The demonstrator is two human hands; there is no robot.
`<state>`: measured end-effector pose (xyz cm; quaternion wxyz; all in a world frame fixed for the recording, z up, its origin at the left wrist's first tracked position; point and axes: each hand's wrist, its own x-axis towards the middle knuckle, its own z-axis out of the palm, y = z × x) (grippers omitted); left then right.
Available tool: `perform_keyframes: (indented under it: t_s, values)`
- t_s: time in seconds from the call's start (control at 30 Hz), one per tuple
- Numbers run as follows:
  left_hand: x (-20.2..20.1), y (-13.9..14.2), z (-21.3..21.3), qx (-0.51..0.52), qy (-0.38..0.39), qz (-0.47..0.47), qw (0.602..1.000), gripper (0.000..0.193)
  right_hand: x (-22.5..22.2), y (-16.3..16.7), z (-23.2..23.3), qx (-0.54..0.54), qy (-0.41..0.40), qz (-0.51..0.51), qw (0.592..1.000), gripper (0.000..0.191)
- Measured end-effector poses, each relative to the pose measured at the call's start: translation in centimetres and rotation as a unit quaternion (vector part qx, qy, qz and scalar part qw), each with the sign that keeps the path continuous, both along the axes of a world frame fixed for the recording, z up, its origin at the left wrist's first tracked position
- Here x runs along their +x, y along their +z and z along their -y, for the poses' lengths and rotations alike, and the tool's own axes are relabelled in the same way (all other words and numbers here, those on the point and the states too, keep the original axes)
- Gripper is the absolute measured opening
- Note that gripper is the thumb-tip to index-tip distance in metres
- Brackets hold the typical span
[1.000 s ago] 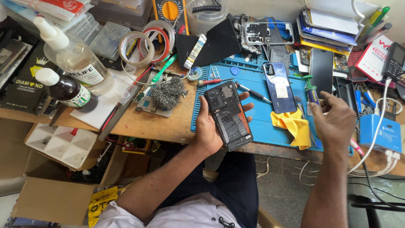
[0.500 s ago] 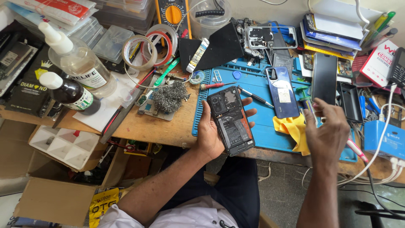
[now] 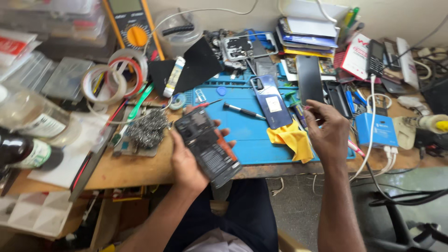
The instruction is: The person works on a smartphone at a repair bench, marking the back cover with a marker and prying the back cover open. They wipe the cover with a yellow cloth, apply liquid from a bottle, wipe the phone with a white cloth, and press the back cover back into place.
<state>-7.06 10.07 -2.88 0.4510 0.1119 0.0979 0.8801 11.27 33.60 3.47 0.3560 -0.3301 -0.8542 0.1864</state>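
Observation:
My left hand (image 3: 186,161) grips an opened dark phone (image 3: 207,145) with its back off, held tilted over the near edge of the blue work mat (image 3: 242,133). My right hand (image 3: 326,133) hovers above the mat's right side with curled fingers pinching near a small tool by the black phone (image 3: 309,77); whether it holds anything is unclear. A blue phone back cover (image 3: 270,100) lies on the mat with a yellow cloth (image 3: 291,140) below it. A black screwdriver (image 3: 243,111) rests on the mat between my hands.
Steel wool (image 3: 148,128), tape rolls (image 3: 114,77), a yellow multimeter (image 3: 133,28) and bottles (image 3: 28,135) crowd the left. A blue charger box (image 3: 378,128) with white cables, a keypad phone (image 3: 374,56) and stacked notebooks (image 3: 310,30) fill the right.
The view has shifted left and closer. My left hand has kept the opened phone and tilted it slightly. My right hand has risen from the mat's right edge toward the black phone.

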Motion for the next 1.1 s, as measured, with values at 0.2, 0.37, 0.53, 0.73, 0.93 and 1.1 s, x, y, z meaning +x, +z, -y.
perform_keyframes:
  t_s: [0.2,0.37,0.53,0.73,0.93,1.1]
  values:
    - [-1.6,-0.5,2.4,-0.019,0.061,0.007,0.998,0.082,-2.4,-0.5,0.1,0.027,0.057,0.095,0.994,0.029]
    - [-1.7,-1.1,2.7,-0.087,0.092,-0.011,0.992,0.083,-0.9,1.7,-3.6,0.077,0.006,0.075,0.994,0.021]
    - [-1.3,-0.3,2.4,-0.126,0.096,-0.055,0.986,0.079,2.3,2.9,-5.4,-0.063,-0.012,0.185,0.981,0.020]
    - [-1.4,-0.3,2.6,-0.114,0.084,-0.040,0.989,0.077,0.0,0.8,-2.2,0.050,-0.024,0.185,0.981,0.018]
    - [-1.4,-1.2,2.3,-0.055,0.087,0.011,0.995,0.079,-6.4,-0.9,2.1,0.103,0.167,0.180,0.964,0.032]
    - [-1.5,-1.2,1.9,0.005,0.070,0.042,0.997,0.082,-11.0,-0.6,4.2,0.169,0.146,0.313,0.923,0.041]
